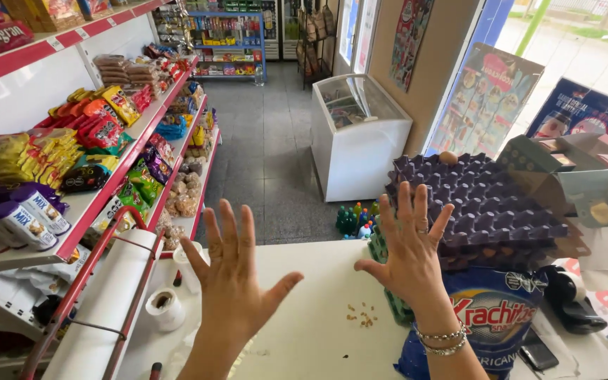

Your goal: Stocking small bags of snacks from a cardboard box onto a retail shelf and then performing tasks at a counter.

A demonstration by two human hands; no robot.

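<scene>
Shop interior, head view: grey tiled floor, shelves of snack packets (107, 127) along the left, white chest freezer (360, 137) further back by the wall. White counter (311, 309) in the foreground. Left hand (233, 281) raised above the counter, palm away from camera, fingers spread wide, holding nothing. Right hand (411, 250) same pose, fingers splayed, bracelets on the wrist, just in front of the stack of purple egg trays (487, 204) at the counter's right; contact can't be confirmed. One egg (448, 157) sits on top of the stack. Blue snack bag (494, 317) below the trays. Few crumbs (364, 318) on the counter between the hands. Tape roll (163, 304) and paper roll (107, 309) at left.
</scene>
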